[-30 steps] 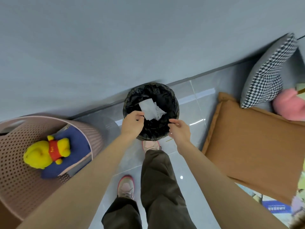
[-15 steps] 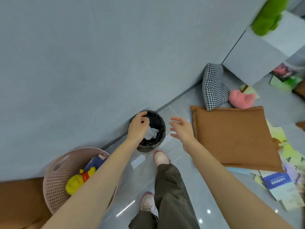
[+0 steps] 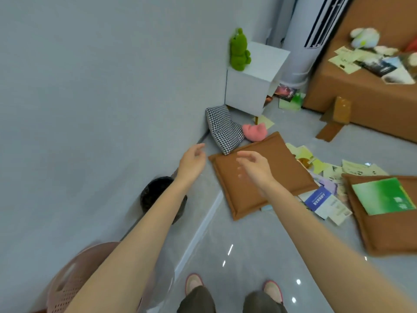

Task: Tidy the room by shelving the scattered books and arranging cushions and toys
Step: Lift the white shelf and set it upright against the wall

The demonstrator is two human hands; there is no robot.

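- The left hand [image 3: 191,162] is raised near the wall, fingers loosely apart and lightly bent, gripping nothing.
- The right hand [image 3: 255,166] hovers over the brown cushion [image 3: 239,195], fingers spread and relaxed, holding nothing. Motion blur smears the fingertips, and whether they touch the fabric cannot be told.
- The brown cushion lies flat on the floor just right of centre, with the right forearm crossing its 3 o'clock side.
- A checked cushion [image 3: 222,127] leans against the wall at the brown cushion's 11 o'clock, its lower corner resting on it.
- A pink toy [image 3: 255,132] lies just beside the checked cushion, at its 3 o'clock. Its shape is unclear.
- A green toy [image 3: 239,50] sits on the white cabinet [image 3: 248,91] at 12 o'clock in the view.
- A second cushion [image 3: 383,231] at 3 o'clock is cut off by the frame edge, and a green book [image 3: 383,195] lies on it.
- Loose papers [image 3: 352,170] and a blue-and-white booklet [image 3: 318,197] lie between the two floor cushions, partly tucked under them. Their print is unreadable.
- More papers and a pale soft toy [image 3: 363,37] lie on the sofa [image 3: 361,98] at 2 o'clock, which is also cut off.
- A black bin [image 3: 153,190] stands by the wall, half hidden behind the left forearm.
- A pink basket [image 3: 67,288] at 7 o'clock is cut off and covered by the left arm, its contents hidden.
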